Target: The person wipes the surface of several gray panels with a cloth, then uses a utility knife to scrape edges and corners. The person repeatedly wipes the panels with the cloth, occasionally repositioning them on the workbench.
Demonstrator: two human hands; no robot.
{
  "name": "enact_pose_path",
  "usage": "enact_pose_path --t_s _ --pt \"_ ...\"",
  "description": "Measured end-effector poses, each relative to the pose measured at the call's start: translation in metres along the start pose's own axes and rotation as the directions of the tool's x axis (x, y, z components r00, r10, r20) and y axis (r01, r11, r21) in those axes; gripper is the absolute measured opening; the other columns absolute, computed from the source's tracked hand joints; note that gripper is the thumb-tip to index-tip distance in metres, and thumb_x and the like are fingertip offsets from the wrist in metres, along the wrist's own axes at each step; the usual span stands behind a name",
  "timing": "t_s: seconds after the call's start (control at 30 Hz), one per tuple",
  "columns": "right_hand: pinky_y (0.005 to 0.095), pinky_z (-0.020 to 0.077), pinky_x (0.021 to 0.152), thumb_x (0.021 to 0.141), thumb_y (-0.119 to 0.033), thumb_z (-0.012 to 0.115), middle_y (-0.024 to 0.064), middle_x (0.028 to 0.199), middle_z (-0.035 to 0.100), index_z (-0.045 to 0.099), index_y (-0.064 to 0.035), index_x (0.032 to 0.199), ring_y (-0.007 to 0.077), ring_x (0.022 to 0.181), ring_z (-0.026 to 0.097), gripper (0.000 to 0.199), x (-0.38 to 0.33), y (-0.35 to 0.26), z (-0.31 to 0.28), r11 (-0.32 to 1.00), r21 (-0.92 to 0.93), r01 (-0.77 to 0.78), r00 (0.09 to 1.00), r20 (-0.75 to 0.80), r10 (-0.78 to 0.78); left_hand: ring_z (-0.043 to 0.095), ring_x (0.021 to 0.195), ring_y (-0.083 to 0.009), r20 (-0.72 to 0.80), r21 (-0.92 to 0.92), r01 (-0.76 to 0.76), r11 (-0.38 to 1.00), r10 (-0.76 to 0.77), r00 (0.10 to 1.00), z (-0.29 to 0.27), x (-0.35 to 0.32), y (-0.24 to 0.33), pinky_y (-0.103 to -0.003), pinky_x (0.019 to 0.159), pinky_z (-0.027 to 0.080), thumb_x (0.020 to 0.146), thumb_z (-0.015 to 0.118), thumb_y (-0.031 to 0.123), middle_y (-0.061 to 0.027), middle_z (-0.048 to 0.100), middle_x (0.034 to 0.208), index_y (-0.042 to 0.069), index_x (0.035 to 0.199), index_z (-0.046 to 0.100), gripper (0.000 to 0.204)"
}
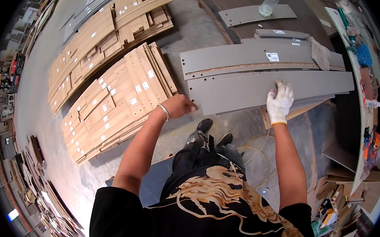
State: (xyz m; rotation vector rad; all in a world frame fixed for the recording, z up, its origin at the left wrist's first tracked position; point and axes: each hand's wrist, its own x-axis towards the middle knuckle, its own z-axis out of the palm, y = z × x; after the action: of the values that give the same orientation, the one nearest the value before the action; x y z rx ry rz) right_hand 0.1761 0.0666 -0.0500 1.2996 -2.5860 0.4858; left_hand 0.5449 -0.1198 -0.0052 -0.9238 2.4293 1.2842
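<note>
A long grey panel (236,90) with small holes at its left end lies on top of a stack in front of me. Beside that end is my bare left hand (180,106), a bracelet at its wrist. Its fingers are curled, the fingertips close to the panel's edge; what they hold, if anything, is hidden. My right hand (280,100), in a white knit glove, rests on the panel near its front edge with fingers slightly bent and apart. Behind lies another grey panel (229,59) with a white label and a raw strip along its edge. A grey cloth (320,53) lies over its right part.
Stacks of wood-coloured panels (124,87) stand on the floor to the left. A bottle with a green cap (267,5) sits on a curved grey piece (236,17) at the back. A cluttered shelf (356,68) runs along the right. A thin hose (264,156) loops near my feet.
</note>
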Motion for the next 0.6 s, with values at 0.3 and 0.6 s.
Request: enact_pose_path --t_s 0.3,0.6 --pt "0.0586 0.0189 0.124 0.095 -0.034 0.06 0.0174 0.162 0.037 0.042 -0.0131 0.153 0.036 0.153 0.028 0.065 0.035 0.01 -0.002 0.956 -0.181 0.232 0.938 0.303 -0.17 0.063 0.063 -0.0111 -0.401 -0.311 0.136 0.941 -0.26 0.879 0.0 0.038 0.001 -0.03 0.063 0.052 0.103 0.066 0.018 -0.0049 0.067 0.07 -0.002 0.094 0.069 0.021" --pt "0.059 0.0146 0.126 0.095 -0.038 0.06 0.0174 0.166 0.032 0.038 -0.0143 0.157 0.0368 0.154 0.025 0.07 0.043 0.018 -0.011 0.925 -0.178 0.336 0.887 0.39 -0.247 0.059 0.07 -0.022 -0.387 -0.024 0.229 0.973 -0.22 0.895 -0.017 0.063 0.008 -0.039 0.07 0.05 0.101 0.067 0.028 -0.0132 0.064 0.072 -0.003 0.096 0.07 0.032"
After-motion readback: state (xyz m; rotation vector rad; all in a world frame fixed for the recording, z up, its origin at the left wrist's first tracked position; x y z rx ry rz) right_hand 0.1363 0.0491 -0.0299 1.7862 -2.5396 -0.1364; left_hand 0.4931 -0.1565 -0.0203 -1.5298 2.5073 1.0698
